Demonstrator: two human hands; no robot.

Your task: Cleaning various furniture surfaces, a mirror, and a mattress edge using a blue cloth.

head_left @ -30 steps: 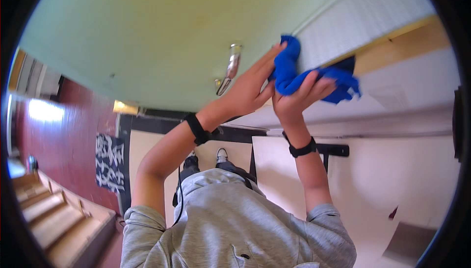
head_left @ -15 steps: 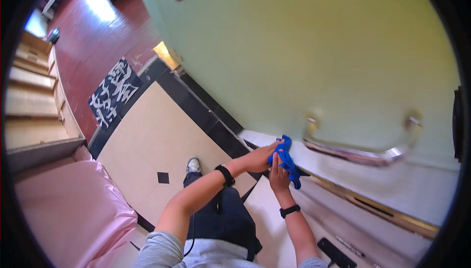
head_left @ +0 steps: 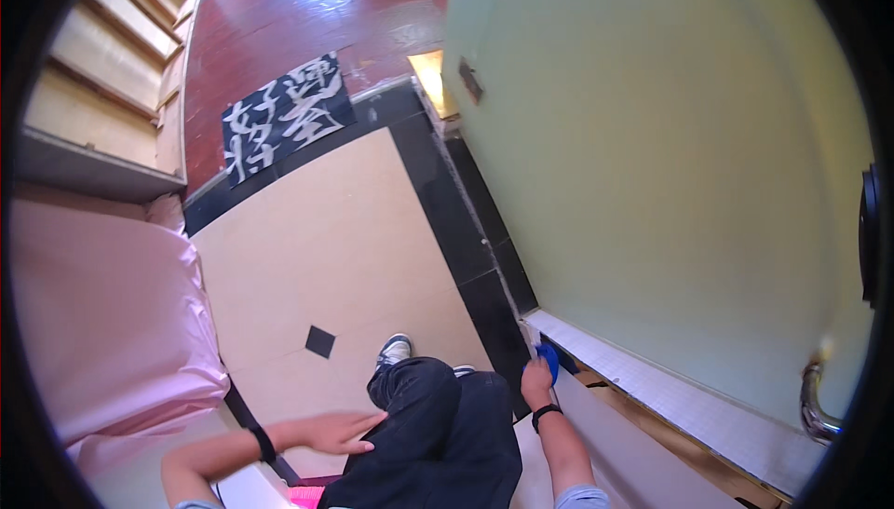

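My right hand (head_left: 537, 384) is closed on a blue cloth (head_left: 551, 360), part of which sticks out past the fingers. That hand is by the corner where a white ledge (head_left: 643, 388) meets the pale green panel (head_left: 652, 155). My left hand (head_left: 337, 432) is over my dark trousers, palm down with fingers stretched out and holding nothing. At the right edge a shiny metal handle (head_left: 815, 407) is fixed to the green panel.
Pink sheeting (head_left: 102, 313) covers a surface on the left, below wooden shelving (head_left: 102, 71). A dark mat with white writing (head_left: 287, 118) lies at the doorway to a red floor (head_left: 391, 6). Beige tile (head_left: 317, 239) with a black border (head_left: 424, 169) is underfoot. Something bright pink (head_left: 305, 496) shows beside my lap.
My left hand has come off the blue cloth and moved down-left over my leg. The right hand keeps the cloth at the ledge. My view has turned, so the handle sits farther right.
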